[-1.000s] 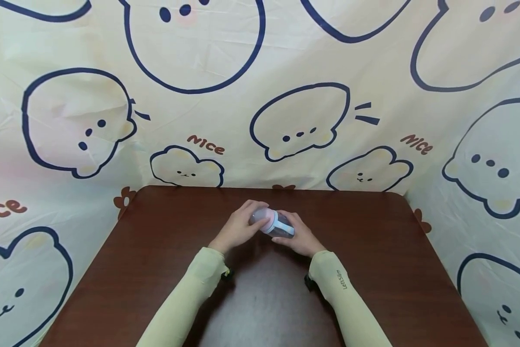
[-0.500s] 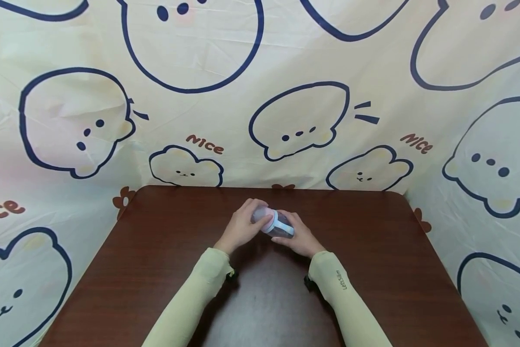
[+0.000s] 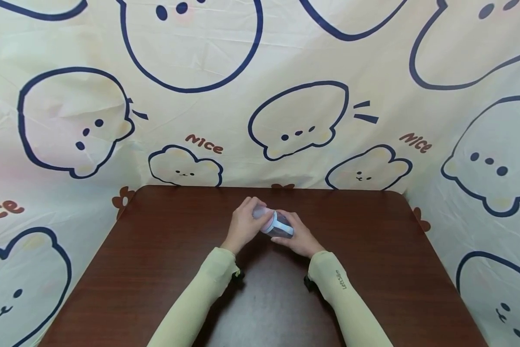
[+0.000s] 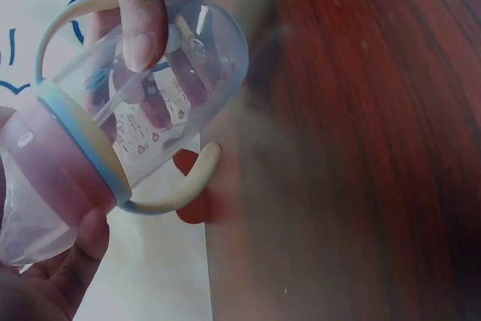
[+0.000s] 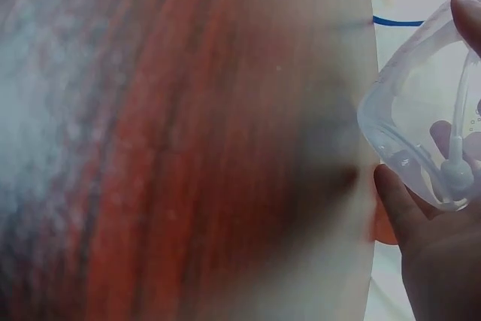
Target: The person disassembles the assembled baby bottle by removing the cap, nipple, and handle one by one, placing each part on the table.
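Note:
A clear baby bottle (image 3: 283, 229) is held tilted over the table between both hands. In the left wrist view it shows a pink collar (image 4: 62, 162), a clear domed cap (image 4: 30, 223), and two cream-and-blue handles (image 4: 179, 195). My left hand (image 3: 244, 225) grips the cap end, its thumb against the collar. My right hand (image 3: 304, 237) holds the bottle's body near the base, fingers visible through the clear wall. Inside, a straw with a weighted end (image 5: 456, 174) shows in the right wrist view. No liquid is visible.
A dark brown wooden table (image 3: 155, 270) lies under the hands, with rounded far corners. Behind and at both sides hangs a pale cloth (image 3: 225, 115) printed with blue cartoon outlines, right at the table's far edge.
My left hand has turned about the cap end, its wrist and forearm shifting right. My right hand and the bottle's body have stayed nearly still.

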Demonstrator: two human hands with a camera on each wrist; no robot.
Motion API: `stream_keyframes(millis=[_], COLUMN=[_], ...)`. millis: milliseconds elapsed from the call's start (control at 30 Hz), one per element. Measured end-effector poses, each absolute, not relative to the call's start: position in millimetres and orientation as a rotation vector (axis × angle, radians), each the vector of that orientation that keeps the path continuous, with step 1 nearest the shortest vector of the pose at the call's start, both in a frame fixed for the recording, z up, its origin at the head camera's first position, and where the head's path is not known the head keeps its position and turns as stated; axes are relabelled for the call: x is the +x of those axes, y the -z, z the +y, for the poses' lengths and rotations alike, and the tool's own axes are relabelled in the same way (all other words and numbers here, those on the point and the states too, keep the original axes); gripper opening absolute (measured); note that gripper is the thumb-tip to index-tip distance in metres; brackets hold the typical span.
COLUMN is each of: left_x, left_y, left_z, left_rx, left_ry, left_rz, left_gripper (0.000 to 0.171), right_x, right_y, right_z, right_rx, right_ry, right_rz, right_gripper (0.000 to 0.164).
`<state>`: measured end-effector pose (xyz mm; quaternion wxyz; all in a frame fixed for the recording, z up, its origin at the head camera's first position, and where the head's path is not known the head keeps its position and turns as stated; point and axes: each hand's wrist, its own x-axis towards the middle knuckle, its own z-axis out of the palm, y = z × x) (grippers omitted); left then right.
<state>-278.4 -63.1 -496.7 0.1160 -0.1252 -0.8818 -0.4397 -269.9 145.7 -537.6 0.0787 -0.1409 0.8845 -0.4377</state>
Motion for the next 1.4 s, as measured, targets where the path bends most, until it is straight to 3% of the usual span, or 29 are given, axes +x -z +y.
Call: stream_keyframes(millis=[1400], left_x=[-270], left_y=[498], left_z=[-39], left_rx=[-0.065], left_ry=[1.25], left_rz=[-2.426], left_gripper=[0.02], right_x=[-273], right_y=[543], right_z=[155], right_rx=[-0.559], right_ry=[1.261], right_rz=[2.708], right_gripper=[0.081])
